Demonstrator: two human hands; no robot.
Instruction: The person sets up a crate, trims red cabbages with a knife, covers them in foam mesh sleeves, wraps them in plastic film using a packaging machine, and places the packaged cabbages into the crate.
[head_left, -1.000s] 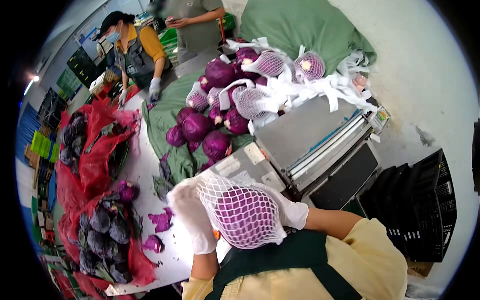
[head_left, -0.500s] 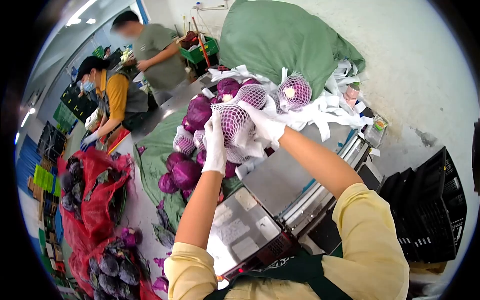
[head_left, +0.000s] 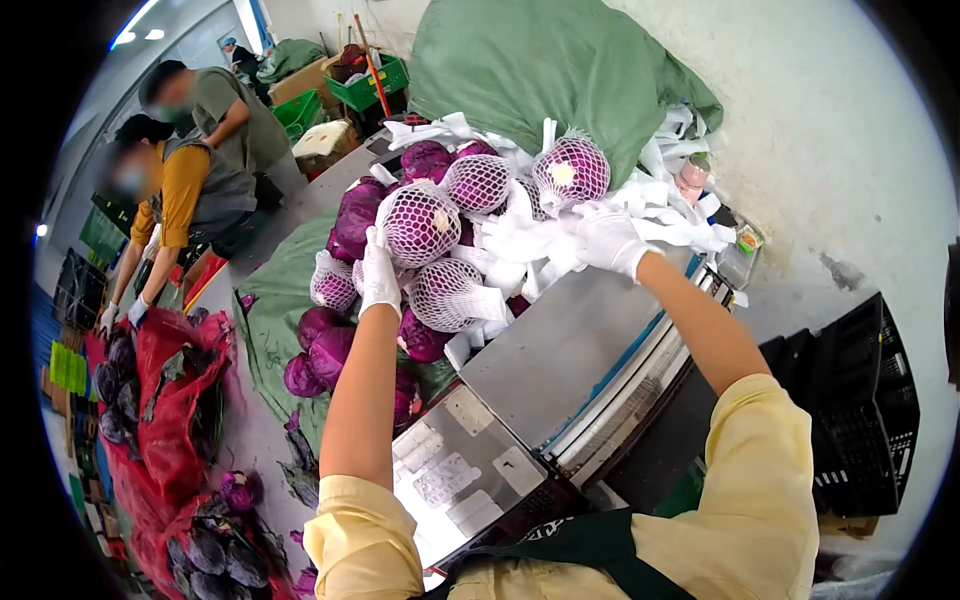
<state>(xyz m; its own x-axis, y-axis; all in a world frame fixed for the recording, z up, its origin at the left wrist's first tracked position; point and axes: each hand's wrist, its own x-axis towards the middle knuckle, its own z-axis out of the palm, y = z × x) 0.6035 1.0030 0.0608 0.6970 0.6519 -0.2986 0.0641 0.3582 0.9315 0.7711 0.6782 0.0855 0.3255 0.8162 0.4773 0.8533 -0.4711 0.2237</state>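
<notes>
My left hand (head_left: 379, 272), in a white glove, touches the lower left side of a netted purple cabbage (head_left: 421, 224) on the pile; whether its fingers grip it is unclear. My right hand (head_left: 608, 238), also gloved, is over the white foam nets (head_left: 535, 235), just below another netted cabbage (head_left: 571, 172). Its fingertips are partly lost among the white nets. More netted cabbages (head_left: 446, 295) and bare purple cabbages (head_left: 331, 354) lie around my left hand on a green cloth (head_left: 270, 290).
A metal machine (head_left: 560, 350) stands in front of me. Red mesh sacks (head_left: 165, 420) of dark cabbages lie left, black crates (head_left: 850, 400) right, and a big green sack (head_left: 540, 75) behind the pile. Two people (head_left: 185, 190) (head_left: 235, 120) are at the upper left.
The netted cabbage once held near my chest moved forward onto the pile. My right hand came off it and shifted right to the nets. The co-worker now bends over the red sacks.
</notes>
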